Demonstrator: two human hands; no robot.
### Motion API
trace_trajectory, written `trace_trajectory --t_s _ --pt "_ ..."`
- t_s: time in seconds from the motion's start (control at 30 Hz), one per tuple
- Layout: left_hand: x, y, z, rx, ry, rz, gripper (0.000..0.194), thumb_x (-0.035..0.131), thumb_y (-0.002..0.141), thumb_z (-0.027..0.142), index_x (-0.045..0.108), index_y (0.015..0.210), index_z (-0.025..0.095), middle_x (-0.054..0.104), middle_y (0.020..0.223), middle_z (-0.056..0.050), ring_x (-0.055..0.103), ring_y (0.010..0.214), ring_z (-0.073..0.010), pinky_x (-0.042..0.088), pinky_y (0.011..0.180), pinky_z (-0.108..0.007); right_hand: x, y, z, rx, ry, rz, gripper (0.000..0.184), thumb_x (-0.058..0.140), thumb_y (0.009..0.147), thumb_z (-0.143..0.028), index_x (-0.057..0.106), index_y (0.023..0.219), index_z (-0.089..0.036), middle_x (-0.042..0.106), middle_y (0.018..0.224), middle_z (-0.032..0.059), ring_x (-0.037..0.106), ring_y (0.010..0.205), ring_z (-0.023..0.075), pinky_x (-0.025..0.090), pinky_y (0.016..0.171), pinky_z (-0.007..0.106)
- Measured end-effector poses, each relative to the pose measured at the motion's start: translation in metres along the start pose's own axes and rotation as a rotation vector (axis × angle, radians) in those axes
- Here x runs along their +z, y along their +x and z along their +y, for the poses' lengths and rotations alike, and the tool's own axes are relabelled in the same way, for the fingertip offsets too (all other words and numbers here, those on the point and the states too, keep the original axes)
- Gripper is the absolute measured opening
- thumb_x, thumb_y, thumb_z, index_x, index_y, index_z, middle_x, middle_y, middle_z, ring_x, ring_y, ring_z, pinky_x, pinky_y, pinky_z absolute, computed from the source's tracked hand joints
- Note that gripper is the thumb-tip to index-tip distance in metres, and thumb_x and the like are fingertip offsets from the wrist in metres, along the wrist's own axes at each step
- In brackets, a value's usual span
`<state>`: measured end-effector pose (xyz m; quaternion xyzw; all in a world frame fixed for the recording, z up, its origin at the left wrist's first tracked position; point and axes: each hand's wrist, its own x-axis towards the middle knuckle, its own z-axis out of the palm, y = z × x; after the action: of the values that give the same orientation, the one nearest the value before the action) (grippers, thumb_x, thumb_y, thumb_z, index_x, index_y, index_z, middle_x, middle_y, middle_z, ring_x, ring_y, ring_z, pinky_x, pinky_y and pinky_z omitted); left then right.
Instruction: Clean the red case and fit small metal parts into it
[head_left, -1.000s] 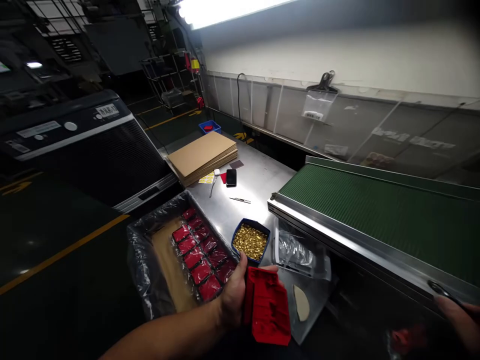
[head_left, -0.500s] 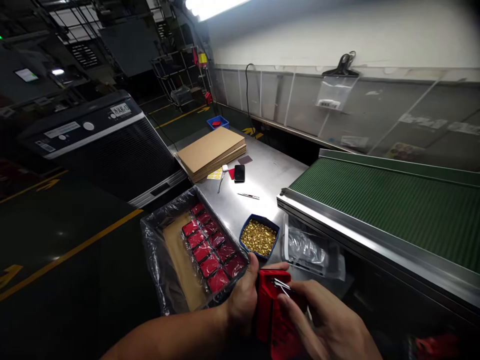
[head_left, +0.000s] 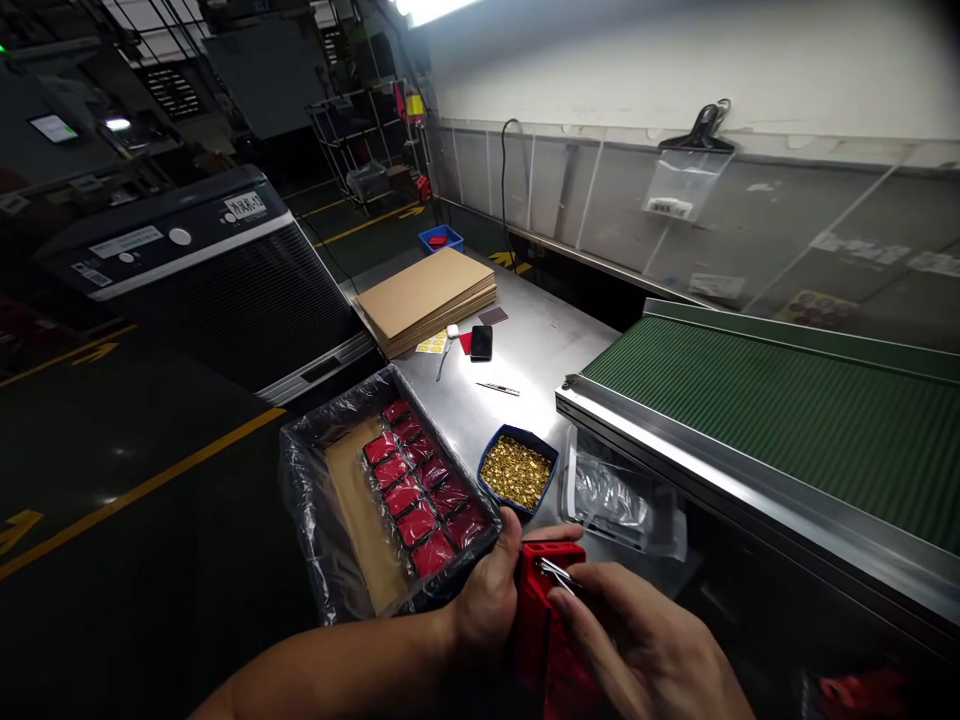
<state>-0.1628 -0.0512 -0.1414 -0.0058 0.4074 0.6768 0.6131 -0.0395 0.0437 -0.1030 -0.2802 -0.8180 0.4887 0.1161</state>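
A red part [head_left: 531, 625] is grasped in the left hand [head_left: 489, 590], on the near side of a blue bin [head_left: 535, 441] filled with small gold pieces [head_left: 516, 474]. Metal tweezers [head_left: 556, 574] are pinched in the right hand [head_left: 656, 640], their tips set at the part's upper end. To the left, film-covered red pieces [head_left: 415, 522] are laid in rows inside a plastic-lined crate [head_left: 302, 482].
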Motion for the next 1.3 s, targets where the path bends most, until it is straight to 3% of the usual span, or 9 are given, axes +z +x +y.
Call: trace_trajectory --t_s 0.13,0.23,0.4,0.53,0.7,0.87,1.07,1.23,1.3 --pt "-0.002 0.0 -0.002 -0.035 -0.019 -0.013 0.1 0.054 0.073 0.09 0.059 0.133 0.01 0.063 0.131 -0.022 0.054 0.128 -0.0404 0.033 0.116 -0.052 -0.01 0.001 0.005 -0.089 0.036 -0.014 0.017 0.055 0.097 -0.043 0.066 0.095 -0.03 0.068 0.085 -0.0081 0.064 0.073 0.0059 0.049 0.067 0.016" --pt "-0.003 0.002 -0.005 -0.111 -0.109 -0.047 0.102 0.054 0.072 0.09 0.059 0.132 0.009 0.067 0.119 -0.022 0.064 0.112 -0.035 0.042 0.107 -0.048 -0.02 0.003 0.009 -0.209 0.012 0.068 0.011 0.057 0.097 -0.036 0.064 0.105 -0.032 0.067 0.09 -0.0076 0.065 0.078 0.0052 0.051 0.07 0.012" --pt "-0.002 0.006 -0.006 -0.15 -0.265 -0.269 0.092 0.022 0.089 0.083 0.065 0.115 0.006 0.07 0.1 -0.016 0.067 0.082 -0.018 0.048 0.08 -0.027 -0.026 0.012 0.017 -0.463 -0.326 0.085 0.031 0.057 0.097 -0.034 0.059 0.128 -0.031 0.068 0.104 -0.002 0.066 0.092 0.0079 0.056 0.079 0.013" --pt "0.0 0.007 -0.003 -0.245 -0.237 -0.346 0.108 0.003 0.084 0.086 0.063 0.117 0.003 0.07 0.099 -0.02 0.067 0.091 -0.0238 0.046 0.089 -0.032 -0.022 0.014 0.019 -0.575 -0.415 0.136 0.029 0.054 0.098 -0.031 0.06 0.126 -0.027 0.066 0.102 0.0018 0.064 0.091 0.01 0.057 0.075 0.017" --pt "0.002 0.007 -0.002 -0.289 -0.213 -0.287 0.11 0.0 0.082 0.086 0.059 0.126 0.004 0.07 0.106 -0.021 0.063 0.108 -0.0302 0.036 0.107 -0.04 -0.017 0.013 0.019 -0.552 -0.44 0.118 0.026 0.054 0.098 -0.028 0.06 0.123 -0.024 0.063 0.1 0.0027 0.059 0.088 0.0118 0.054 0.074 0.023" --pt "0.0 0.008 -0.005 -0.281 -0.205 -0.268 0.109 0.001 0.082 0.087 0.061 0.122 0.005 0.07 0.102 -0.02 0.064 0.104 -0.0295 0.037 0.106 -0.04 -0.016 0.017 0.028 -0.634 -0.426 0.124 0.026 0.056 0.096 -0.024 0.062 0.122 -0.019 0.062 0.097 0.0038 0.056 0.086 0.0121 0.052 0.072 0.023" --pt "-0.004 0.011 -0.012 -0.206 -0.213 -0.254 0.097 0.016 0.088 0.083 0.066 0.109 0.003 0.071 0.092 -0.019 0.065 0.095 -0.0286 0.037 0.104 -0.038 -0.021 0.02 0.029 -0.692 -0.402 0.076 0.028 0.046 0.1 -0.024 0.06 0.124 -0.021 0.065 0.092 0.0016 0.061 0.081 0.0092 0.052 0.07 0.019" --pt "-0.004 0.013 -0.007 -0.191 -0.224 -0.311 0.102 0.008 0.088 0.083 0.067 0.113 0.004 0.07 0.098 -0.02 0.065 0.082 -0.0227 0.042 0.093 -0.036 -0.019 0.011 0.019 -0.399 -0.136 0.129 0.022 0.054 0.098 -0.029 0.062 0.119 -0.026 0.068 0.1 0.0015 0.067 0.085 0.0089 0.055 0.071 0.014" --pt "-0.003 0.013 -0.003 -0.207 -0.193 -0.253 0.103 0.003 0.089 0.08 0.067 0.115 0.003 0.069 0.102 -0.021 0.066 0.085 -0.024 0.043 0.095 -0.039 -0.02 0.007 0.023 -0.356 -0.056 0.198 0.021 0.06 0.095 -0.03 0.063 0.115 -0.025 0.069 0.1 0.003 0.069 0.085 0.0113 0.057 0.072 0.016"
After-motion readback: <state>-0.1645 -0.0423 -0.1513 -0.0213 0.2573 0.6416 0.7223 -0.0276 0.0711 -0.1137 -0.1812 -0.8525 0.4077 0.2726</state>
